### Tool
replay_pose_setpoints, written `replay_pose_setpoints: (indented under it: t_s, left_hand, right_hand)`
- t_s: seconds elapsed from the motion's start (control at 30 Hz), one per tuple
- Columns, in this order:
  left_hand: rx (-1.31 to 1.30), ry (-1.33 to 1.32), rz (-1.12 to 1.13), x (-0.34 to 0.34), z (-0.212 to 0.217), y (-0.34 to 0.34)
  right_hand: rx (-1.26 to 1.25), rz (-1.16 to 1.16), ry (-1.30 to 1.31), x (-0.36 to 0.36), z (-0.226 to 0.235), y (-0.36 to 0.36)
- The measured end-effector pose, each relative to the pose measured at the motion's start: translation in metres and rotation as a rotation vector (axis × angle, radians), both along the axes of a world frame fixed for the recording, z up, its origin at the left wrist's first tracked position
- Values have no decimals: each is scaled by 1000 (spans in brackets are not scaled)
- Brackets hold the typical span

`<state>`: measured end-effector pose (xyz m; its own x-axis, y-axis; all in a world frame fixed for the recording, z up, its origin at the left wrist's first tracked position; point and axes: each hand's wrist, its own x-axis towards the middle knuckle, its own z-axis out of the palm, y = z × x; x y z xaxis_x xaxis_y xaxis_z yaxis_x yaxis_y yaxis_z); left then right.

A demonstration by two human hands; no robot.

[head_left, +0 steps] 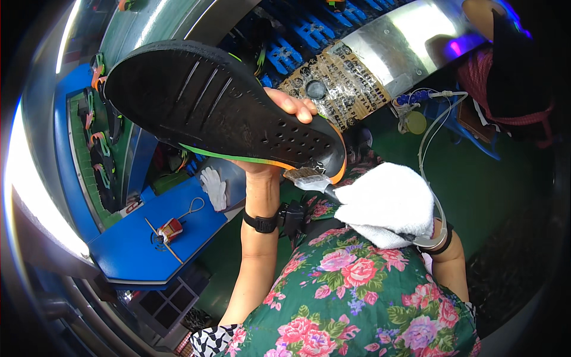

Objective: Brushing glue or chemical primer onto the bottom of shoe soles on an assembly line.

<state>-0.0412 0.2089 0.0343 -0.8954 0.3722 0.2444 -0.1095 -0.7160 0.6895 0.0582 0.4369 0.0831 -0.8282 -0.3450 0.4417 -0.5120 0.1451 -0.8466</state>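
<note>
My left hand (290, 105) is wrapped round the narrow middle of a large black shoe sole (196, 98), with fingers showing over its far edge. The sole is held up and tilted, with long slots toward the toe, small holes toward the heel and a green-to-orange edge strip. A brush (306, 178) with brown bristles and clear wrap round its neck meets the sole at the heel. Its dark handle runs into a white cloth (386, 202) bundled over my right hand (439, 231), which grips it. That hand's fingers are hidden under the cloth.
To the left is a blue table (134, 253) with a small red box (171, 229) and a white glove (214, 187). More soles (102, 160) lie on a green belt beyond. A thin hose (423, 149) hangs near my right wrist. A cardboard-covered metal ledge (339, 83) lies ahead.
</note>
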Motion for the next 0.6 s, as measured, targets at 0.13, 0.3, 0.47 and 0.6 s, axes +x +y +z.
replay_pose_setpoints:
  t_s: [0.13,0.3,0.47,0.6]
  left_hand:
    - [-16,20,-18,0,2,4]
    - [12,-17,33,3,-6,2]
    - [47,8,26,4,-8,-1]
    - [32,-4,26,5,-10,1]
  right_hand:
    - [-32,33,37,-6,4,-3]
    - [24,-15,33,-5,6,8]
    - [42,14,45,3,1,8]
    - [67,89,82,4,-3,9]
